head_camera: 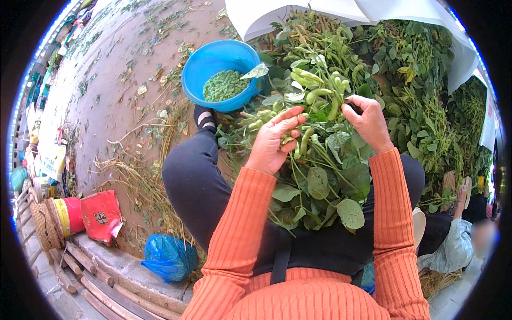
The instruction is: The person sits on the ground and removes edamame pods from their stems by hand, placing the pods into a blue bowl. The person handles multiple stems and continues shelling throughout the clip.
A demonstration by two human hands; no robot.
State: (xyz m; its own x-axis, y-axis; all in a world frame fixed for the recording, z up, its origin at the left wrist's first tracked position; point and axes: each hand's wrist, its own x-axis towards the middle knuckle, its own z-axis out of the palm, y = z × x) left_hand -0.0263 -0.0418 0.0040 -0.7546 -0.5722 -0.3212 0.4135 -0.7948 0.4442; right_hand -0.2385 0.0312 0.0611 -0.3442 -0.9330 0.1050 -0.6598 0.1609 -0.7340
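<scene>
My left hand [274,142] is curled around a few green soybean pods, partly hidden by its fingers. To its right, my right hand [370,120] pinches the stem of a leafy soybean plant [334,92] with plump pods on it. Leaves and stems of the plant spread over my lap. A blue plastic basin [196,76] stands beyond my left hand, by my foot. Shelled green soybeans [224,85] cover part of its bottom, and one leaf overlaps the basin's right rim.
A large heap of soybean plants [412,100] fills the right side, partly under white sheeting [276,16]. Loose leaves and dry stalks [140,188] litter the ground. At lower left are a blue plastic bag [170,258], a red bag [102,216] and wooden poles [104,296]. Another person [450,248] sits at right.
</scene>
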